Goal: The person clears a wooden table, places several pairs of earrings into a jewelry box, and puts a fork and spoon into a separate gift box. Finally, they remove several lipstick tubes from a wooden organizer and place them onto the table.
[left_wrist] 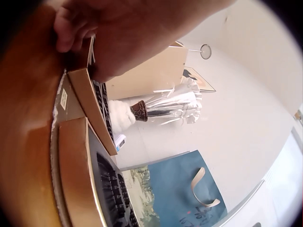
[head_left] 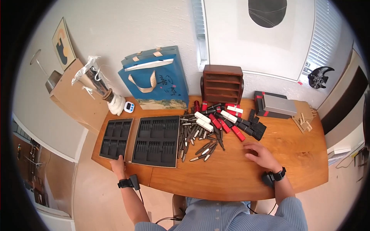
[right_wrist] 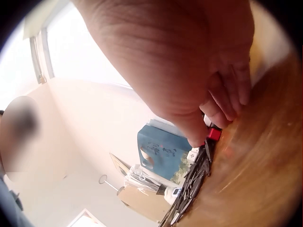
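At the left end of the table, my left hand [head_left: 118, 166] grips the front corner of a shallow box with a black slotted insert [head_left: 115, 135]. In the left wrist view, the curled fingers [left_wrist: 71, 35] hold the box's brown edge [left_wrist: 90, 97]. Beside it lies a larger box with a similar insert [head_left: 156, 134]. My right hand [head_left: 264, 157], holding nothing, is low over the table with its fingers loosely bent, in front of a red rectangular stick [head_left: 237, 133]. Several white sticks [head_left: 204, 123] and slim dark pen-like pieces [head_left: 208, 148] are heaped at the middle.
Behind the boxes stand a blue paper bag [head_left: 158, 81], a wrapped vase [head_left: 115, 104] and a small white timer [head_left: 129, 107]. A brown wooden shelf [head_left: 222, 84] stands at the back. Black cases [head_left: 256, 129], a grey box [head_left: 274, 104] and wooden sticks [head_left: 304, 123] lie at right.
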Tool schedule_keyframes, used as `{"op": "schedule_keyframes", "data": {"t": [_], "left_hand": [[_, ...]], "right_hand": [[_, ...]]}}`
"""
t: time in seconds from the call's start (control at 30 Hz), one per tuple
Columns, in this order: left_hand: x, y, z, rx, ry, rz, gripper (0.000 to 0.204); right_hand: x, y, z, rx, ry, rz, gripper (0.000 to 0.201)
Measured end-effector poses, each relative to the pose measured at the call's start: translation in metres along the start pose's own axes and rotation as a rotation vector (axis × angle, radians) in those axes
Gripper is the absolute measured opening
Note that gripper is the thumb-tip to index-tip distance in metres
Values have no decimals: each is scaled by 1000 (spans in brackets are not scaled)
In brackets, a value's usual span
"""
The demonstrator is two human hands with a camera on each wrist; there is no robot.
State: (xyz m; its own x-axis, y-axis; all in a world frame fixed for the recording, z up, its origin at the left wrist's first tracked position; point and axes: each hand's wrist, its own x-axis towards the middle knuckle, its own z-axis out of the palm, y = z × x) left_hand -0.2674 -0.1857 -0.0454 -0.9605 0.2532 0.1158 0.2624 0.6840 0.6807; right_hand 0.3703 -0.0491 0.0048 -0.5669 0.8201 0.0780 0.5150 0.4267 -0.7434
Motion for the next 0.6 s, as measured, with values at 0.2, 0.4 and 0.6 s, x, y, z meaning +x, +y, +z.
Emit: {"op": "schedule_keyframes", "data": {"t": [0.2, 0.4, 0.6], "left_hand": [[20, -1, -1, 198, -15, 26, 48], [15, -13, -12, 42, -17, -26, 48], [11, -50, -28, 74, 35, 9, 46]], "right_hand": [[3, 4, 1, 159, 2, 71, 29], [0, 7, 0, 167, 31, 46, 30], [1, 12, 2, 174, 38, 62, 28]]}}
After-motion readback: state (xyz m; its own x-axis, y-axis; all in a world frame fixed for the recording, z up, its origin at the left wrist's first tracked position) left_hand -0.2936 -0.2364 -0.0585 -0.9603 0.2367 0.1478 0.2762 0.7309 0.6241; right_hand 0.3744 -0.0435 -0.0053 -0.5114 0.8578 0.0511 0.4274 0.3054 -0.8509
